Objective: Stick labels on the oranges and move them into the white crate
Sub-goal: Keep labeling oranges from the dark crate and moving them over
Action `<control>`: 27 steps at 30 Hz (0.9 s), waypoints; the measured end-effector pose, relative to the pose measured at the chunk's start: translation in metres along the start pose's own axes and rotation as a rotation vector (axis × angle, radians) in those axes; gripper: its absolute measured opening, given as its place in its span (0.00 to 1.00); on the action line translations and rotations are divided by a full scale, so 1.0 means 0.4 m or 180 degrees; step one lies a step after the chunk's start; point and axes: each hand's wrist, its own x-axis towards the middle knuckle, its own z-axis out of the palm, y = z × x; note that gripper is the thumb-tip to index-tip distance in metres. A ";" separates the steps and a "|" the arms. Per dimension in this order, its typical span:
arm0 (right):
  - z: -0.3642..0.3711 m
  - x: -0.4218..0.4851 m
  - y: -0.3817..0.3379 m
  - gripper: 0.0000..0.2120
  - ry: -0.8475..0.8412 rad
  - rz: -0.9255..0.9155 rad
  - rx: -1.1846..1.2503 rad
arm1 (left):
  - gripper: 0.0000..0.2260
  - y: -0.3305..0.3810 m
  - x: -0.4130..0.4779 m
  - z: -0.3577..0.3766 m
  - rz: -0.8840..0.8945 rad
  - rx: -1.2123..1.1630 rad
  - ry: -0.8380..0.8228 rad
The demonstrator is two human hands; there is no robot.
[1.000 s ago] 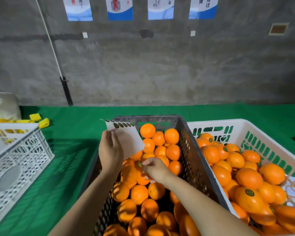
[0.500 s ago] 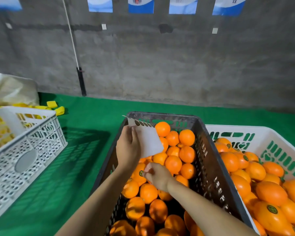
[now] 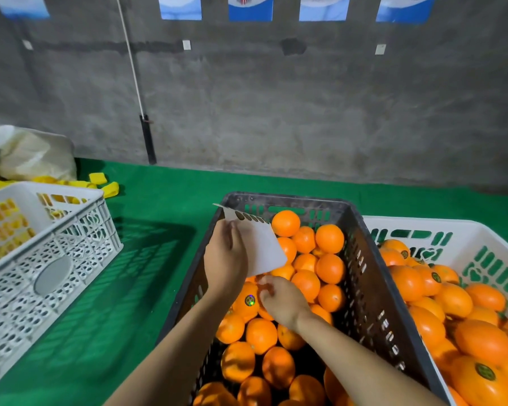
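A dark grey crate [image 3: 361, 259] in the middle holds many oranges. My left hand [image 3: 225, 259] holds a white label sheet [image 3: 261, 247] above its left side; a row of dark round labels runs along the sheet's top edge. My right hand [image 3: 279, 300] rests on an orange [image 3: 247, 301] that bears a shiny round label, fingers curled at its right side. The white crate [image 3: 467, 235] with green markings stands at the right, filled with labelled oranges [image 3: 481, 373].
Another white lattice crate [image 3: 56, 247] with yellow items stands at the left on the green mat [image 3: 147, 259]. A pale sack [image 3: 27, 153] and yellow pieces [image 3: 103, 183] lie behind it. A grey concrete wall with a black-handled pole [image 3: 147, 139] closes the back.
The view has shifted right and down across the frames. My right hand has stayed on the labelled orange and my left hand keeps the sheet raised.
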 end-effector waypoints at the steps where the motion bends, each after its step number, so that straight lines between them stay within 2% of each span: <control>1: 0.004 0.001 -0.005 0.20 -0.0227 -0.0174 -0.0052 | 0.08 0.000 -0.001 0.001 0.0003 0.0022 -0.0007; 3: 0.021 -0.001 -0.009 0.33 -0.0629 -0.0510 -0.0542 | 0.08 0.000 -0.001 0.003 0.0017 0.0088 -0.0033; 5: 0.042 0.001 -0.008 0.42 -0.0661 -0.0847 -0.1388 | 0.08 -0.002 -0.003 0.006 0.0045 0.0132 -0.0060; 8: 0.058 0.006 -0.014 0.40 -0.0391 -0.0961 -0.1861 | 0.08 -0.006 -0.005 0.007 0.0076 0.0171 -0.0096; 10: 0.058 0.006 -0.015 0.37 -0.0292 -0.0961 -0.1837 | 0.07 -0.006 -0.003 0.006 0.0076 0.0146 -0.0048; 12: 0.044 0.001 -0.017 0.36 -0.0218 -0.0702 -0.1542 | 0.08 -0.003 0.002 0.003 0.0057 0.0041 0.0091; 14: 0.019 -0.004 -0.024 0.35 -0.0045 -0.0217 -0.0902 | 0.09 -0.002 0.007 -0.002 -0.0050 -0.0117 0.0233; 18: -0.071 -0.018 -0.040 0.28 0.0788 0.0892 0.0624 | 0.11 -0.012 0.018 -0.006 -0.0417 -0.0426 0.0364; 22: -0.172 -0.045 -0.048 0.21 0.1346 0.1675 0.3051 | 0.13 -0.019 0.016 0.005 -0.0613 -0.0388 -0.0015; 24: -0.210 -0.057 -0.054 0.20 0.1514 0.1814 0.4082 | 0.13 -0.017 0.003 0.012 -0.0587 -0.0363 -0.0246; 27: -0.252 -0.066 -0.053 0.22 0.1876 0.1631 0.5132 | 0.10 -0.013 -0.020 0.020 -0.0626 -0.0389 -0.0504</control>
